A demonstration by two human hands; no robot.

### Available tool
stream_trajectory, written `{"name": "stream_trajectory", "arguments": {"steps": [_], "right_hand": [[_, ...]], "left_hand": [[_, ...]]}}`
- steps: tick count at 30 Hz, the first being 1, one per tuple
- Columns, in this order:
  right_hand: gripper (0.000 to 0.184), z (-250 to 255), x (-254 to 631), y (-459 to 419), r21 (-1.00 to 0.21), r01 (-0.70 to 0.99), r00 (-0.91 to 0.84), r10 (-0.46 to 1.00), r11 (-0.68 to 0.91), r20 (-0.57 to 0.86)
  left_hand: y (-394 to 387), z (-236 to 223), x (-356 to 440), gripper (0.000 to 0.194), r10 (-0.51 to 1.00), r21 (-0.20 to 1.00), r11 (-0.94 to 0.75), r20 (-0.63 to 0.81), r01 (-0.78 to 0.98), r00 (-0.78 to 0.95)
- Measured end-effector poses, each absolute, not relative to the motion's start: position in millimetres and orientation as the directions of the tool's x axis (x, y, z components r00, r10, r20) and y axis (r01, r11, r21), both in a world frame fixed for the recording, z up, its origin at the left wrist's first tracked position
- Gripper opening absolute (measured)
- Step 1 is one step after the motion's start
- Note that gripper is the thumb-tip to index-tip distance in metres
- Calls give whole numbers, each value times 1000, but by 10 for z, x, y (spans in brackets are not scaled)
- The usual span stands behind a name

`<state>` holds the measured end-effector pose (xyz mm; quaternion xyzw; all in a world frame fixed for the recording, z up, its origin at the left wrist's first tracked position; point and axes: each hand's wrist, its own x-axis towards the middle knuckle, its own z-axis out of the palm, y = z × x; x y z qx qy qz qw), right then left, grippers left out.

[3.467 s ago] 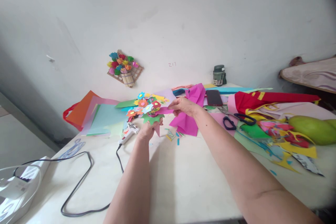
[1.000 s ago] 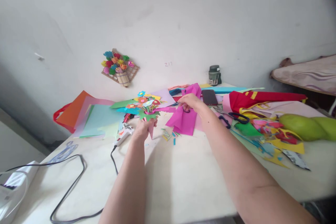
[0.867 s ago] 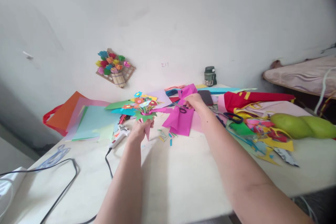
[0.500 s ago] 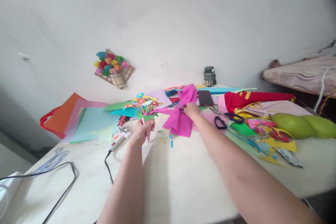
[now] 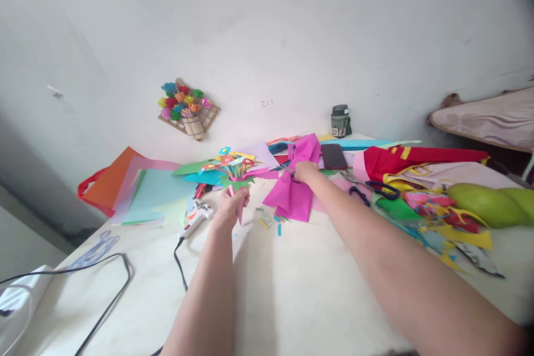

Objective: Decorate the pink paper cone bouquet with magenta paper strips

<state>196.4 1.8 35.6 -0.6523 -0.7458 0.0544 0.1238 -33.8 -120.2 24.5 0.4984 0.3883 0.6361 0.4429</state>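
My left hand [image 5: 236,203] is closed around the pink cone base of a paper flower bouquet [image 5: 237,182], which stands upright with a green frilled collar and several colourful blooms above my fingers. Farther right, my right hand [image 5: 307,171] reaches over a crumpled magenta sheet [image 5: 287,197] and grips the dark handles of a pair of scissors [image 5: 295,177]. The blades point left, and my fingers partly hide the handles. A white glue gun [image 5: 197,218] lies just left of my left hand. Small paper scraps [image 5: 267,219] are scattered between the two hands.
Coloured paper sheets [image 5: 146,194] lie at the left, near a black cable [image 5: 125,272]. At the back right are a phone [image 5: 334,156] and a flask [image 5: 340,121]. Larger scissors [image 5: 381,189], red cloth [image 5: 417,157] and green mangoes [image 5: 475,203] lie rightward. A flower decoration [image 5: 189,111] hangs on the wall.
The whole view has shifted slightly, with things now farther right in the picture. Both hands keep their grips; the right hand stays at the scissors over the magenta sheet.
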Motion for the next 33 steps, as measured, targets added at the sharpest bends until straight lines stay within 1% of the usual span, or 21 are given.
{"name": "stream_trajectory", "arguments": {"steps": [3, 6, 10, 13, 14, 16, 18, 19, 21, 23, 24, 26, 29, 33], "right_hand": [[44, 362, 1911, -31, -238, 966, -81, 993, 100, 90], [40, 377, 1868, -95, -212, 972, -88, 992, 105, 89], [31, 404, 1820, -150, -189, 974, -104, 987, 126, 121], [31, 417, 1807, -177, -178, 976, -93, 982, 122, 163], [31, 420, 1812, -187, -194, 974, -79, 980, 114, 184], [32, 422, 1837, -209, -258, 962, -37, 975, 94, 218], [31, 416, 1874, -233, -348, 934, 3, 973, 79, 230], [29, 409, 1893, -244, -396, 914, 9, 972, 87, 235], [26, 385, 1928, -266, -495, 855, -28, 966, 155, 256], [25, 355, 1960, -293, -644, 727, -84, 962, 237, 259], [26, 342, 1978, -311, -717, 647, -123, 964, 259, 237], [32, 330, 2022, -359, -835, 494, -226, 963, 241, 145], [37, 352, 2099, -444, -906, 367, -444, 896, 212, 30], [32, 408, 2130, -507, -930, 286, -618, 786, 230, 4]], "left_hand": [[-1208, 261, -324, 25, 946, 942, -300, 274, -150, -175], [-1222, 274, -309, 23, 933, 943, -314, 284, -113, -220], [-1241, 290, -299, 21, 921, 940, -327, 294, -94, -255], [-1255, 308, -293, 20, 920, 946, -312, 276, -94, -278], [-1258, 313, -293, 20, 920, 946, -308, 271, -97, -283], [-1259, 318, -294, 21, 922, 947, -302, 261, -108, -287], [-1258, 320, -297, 23, 922, 945, -305, 262, -116, -286], [-1259, 320, -299, 24, 922, 944, -308, 264, -121, -284], [-1263, 321, -302, 25, 920, 939, -317, 268, -137, -286], [-1269, 325, -311, 27, 917, 932, -325, 270, -160, -293], [-1270, 327, -318, 28, 915, 928, -331, 272, -171, -297], [-1267, 329, -343, 30, 910, 919, -347, 281, -187, -306], [-1245, 324, -397, 32, 897, 899, -382, 304, -213, -321], [-1221, 311, -443, 34, 893, 879, -397, 302, -266, -335]]}}
